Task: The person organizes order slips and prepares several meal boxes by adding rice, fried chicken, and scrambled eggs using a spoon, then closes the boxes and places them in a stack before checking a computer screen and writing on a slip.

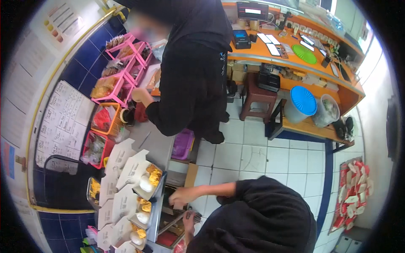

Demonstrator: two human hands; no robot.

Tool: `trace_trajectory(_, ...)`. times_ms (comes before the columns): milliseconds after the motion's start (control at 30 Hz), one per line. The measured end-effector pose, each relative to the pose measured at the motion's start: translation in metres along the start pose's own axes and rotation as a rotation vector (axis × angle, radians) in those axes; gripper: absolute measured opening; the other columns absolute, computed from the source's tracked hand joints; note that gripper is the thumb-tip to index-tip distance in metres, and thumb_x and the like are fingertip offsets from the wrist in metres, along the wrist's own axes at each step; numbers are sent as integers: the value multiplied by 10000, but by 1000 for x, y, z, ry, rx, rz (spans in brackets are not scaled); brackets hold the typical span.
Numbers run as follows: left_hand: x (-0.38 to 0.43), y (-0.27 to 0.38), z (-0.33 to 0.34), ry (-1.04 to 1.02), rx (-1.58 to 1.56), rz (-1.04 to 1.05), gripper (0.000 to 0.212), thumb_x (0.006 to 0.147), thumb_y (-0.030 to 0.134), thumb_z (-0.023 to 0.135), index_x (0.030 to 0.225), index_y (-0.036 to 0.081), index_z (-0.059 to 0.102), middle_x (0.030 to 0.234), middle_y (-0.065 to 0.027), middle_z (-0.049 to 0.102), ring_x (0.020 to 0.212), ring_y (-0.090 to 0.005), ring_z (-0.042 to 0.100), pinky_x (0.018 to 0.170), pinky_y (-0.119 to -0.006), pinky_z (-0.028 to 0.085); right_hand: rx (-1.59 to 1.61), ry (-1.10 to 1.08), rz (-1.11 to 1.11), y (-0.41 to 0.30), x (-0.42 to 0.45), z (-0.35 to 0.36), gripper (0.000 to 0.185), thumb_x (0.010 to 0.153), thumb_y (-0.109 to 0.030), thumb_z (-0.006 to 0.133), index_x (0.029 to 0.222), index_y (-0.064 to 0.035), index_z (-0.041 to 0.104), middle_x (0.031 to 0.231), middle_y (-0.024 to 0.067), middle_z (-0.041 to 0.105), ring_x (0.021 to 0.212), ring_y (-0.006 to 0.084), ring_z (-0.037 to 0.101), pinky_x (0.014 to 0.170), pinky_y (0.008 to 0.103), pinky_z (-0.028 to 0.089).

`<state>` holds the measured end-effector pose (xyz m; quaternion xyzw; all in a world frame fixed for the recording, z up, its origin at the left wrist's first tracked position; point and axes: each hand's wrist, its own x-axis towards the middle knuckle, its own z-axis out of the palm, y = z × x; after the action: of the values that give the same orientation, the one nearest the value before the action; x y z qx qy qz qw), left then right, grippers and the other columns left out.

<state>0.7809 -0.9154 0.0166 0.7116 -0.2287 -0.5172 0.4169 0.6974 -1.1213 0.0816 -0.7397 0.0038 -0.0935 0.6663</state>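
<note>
My right hand (pixel 183 197) hovers over an open shelf compartment under the counter, fingers curled. A small pale piece shows below its fingers; whether they grip it is unclear. Just below it, my left hand (pixel 189 221) holds a dark, striped bundle (pixel 196 216), too blurred to name. Left of my hands, open white cardboard food boxes (pixel 133 170) stand in a row along the counter edge. Each of the nearer ones holds a mound of white rice (pixel 146 184) beside browned food with a yellow topping (pixel 155 175). Their printed lids are raised toward the wall.
A co-worker in black (pixel 196 79) stands at the counter (pixel 148 136), one hand near pink racks (pixel 126 72) of packets. Behind the boxes sits a metal tray (pixel 89 193) with yellow food. A stool (pixel 258 98), lidded tub (pixel 303 101) and orange desk (pixel 253 57) occupy the far side.
</note>
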Motion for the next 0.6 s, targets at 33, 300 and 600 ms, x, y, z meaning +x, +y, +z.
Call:
trace_trajectory(33,7,-18,-3,-32,208,-29,181,806,213,629,902,69,576,826,-78,603,655,-237,592,614,-416,500,-62,38,34,-19,-48,-22,242,805,-74,493,1012,-14,604,789,123,644,702,203,626,611,346,487)
trace_trajectory(300,95,-69,67,-100,555,-277,174,799,211,621,894,69,590,825,-82,613,678,-239,597,635,-408,498,-331,1163,394,-28,-405,-318,345,718,96,473,1013,-33,595,912,60,653,778,125,618,654,260,500)
trace_trajectory(600,284,57,292,0,603,-278,170,790,209,612,885,68,605,824,-86,625,705,-242,604,659,-399,495,-784,1817,96,-53,-608,-796,571,823,-237,672,1284,-21,414,1263,162,492,1130,236,505,936,345,412)
